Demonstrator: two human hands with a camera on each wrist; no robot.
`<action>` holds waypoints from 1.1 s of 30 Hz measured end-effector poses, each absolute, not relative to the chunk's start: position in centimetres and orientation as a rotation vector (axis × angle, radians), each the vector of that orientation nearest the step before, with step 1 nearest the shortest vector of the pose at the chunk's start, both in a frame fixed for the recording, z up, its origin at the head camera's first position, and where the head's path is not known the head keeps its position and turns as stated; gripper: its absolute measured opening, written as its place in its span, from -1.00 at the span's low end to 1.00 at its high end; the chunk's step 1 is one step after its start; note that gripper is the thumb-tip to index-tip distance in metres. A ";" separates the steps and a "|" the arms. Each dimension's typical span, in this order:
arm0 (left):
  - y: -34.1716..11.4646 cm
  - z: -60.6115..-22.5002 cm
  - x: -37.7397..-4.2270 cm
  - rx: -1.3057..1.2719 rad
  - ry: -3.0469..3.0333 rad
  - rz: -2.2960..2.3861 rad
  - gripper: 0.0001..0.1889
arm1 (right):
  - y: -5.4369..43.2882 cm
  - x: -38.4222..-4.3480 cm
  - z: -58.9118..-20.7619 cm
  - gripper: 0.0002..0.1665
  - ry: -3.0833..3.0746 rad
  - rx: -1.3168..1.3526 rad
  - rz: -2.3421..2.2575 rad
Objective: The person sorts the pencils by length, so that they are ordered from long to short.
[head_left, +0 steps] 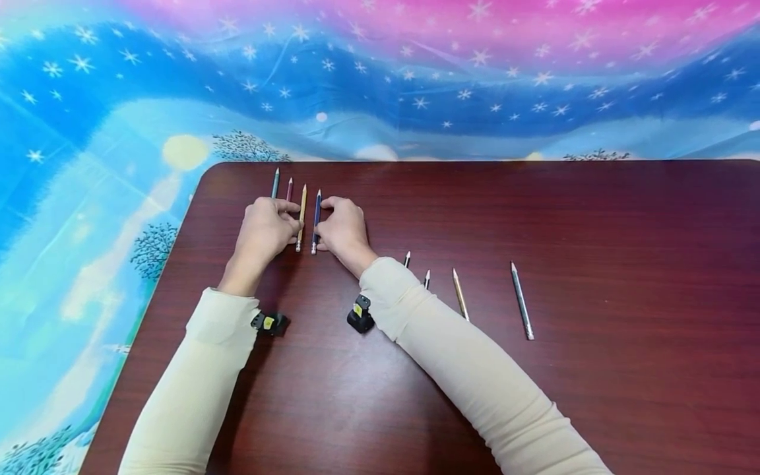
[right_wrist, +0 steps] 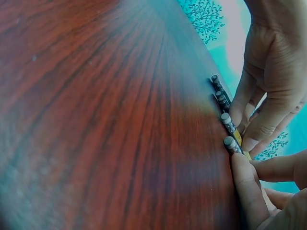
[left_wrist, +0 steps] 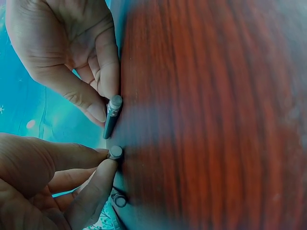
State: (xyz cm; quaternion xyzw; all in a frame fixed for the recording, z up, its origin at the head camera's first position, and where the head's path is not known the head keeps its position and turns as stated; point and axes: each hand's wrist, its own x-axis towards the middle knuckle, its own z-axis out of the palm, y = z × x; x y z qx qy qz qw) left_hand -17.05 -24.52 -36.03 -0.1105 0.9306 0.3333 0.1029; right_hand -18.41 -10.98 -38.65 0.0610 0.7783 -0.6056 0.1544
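Near tabletop (head_left: 623,264)'s far-left corner: left hand (head_left: 265,227) pinches yellow pencil (head_left: 303,198), right hand (head_left: 346,227) pinches blue pencil (head_left: 317,206); both grips narrow.

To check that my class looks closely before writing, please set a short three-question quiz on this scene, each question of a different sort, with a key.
1. Open question: Which pencil does the left hand hold?
2. True or false: The right hand holds the gold pencil.
3. Fill the gap: In the head view, the lower end of the gold pencil is hidden by the right ____.

Key
1. The yellow pencil, pinched between thumb and fingers.
2. False. It holds the dark blue pencil.
3. Sleeve.
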 end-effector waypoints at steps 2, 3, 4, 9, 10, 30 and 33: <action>-24.5 -36.0 -17.0 -0.321 2.753 0.975 -0.63 | -11.0 -18.4 -38.7 -0.44 2.232 0.175 -1.736; -24.5 -36.0 -17.0 -0.319 2.755 0.971 -0.62 | -11.0 -18.4 -38.7 -0.44 2.233 0.180 -1.736; -24.5 -36.1 -17.0 -0.318 2.756 0.968 -0.62 | -11.1 -18.4 -38.7 -0.44 2.235 0.184 -1.734; -24.6 -36.0 -17.0 -0.320 2.758 0.957 -0.62 | -11.2 -18.4 -38.7 -0.46 2.243 0.195 -1.732; -24.6 -36.0 -17.0 -0.319 2.759 0.956 -0.62 | -11.2 -18.4 -38.7 -0.46 2.248 0.192 -1.731; -24.4 -36.0 -17.1 -0.310 2.759 0.956 -0.65 | -11.1 -18.4 -38.9 -0.49 2.282 0.188 -1.718; -24.4 -36.0 -17.2 -0.309 2.755 0.958 -0.64 | -11.1 -18.4 -38.9 -0.49 2.286 0.193 -1.718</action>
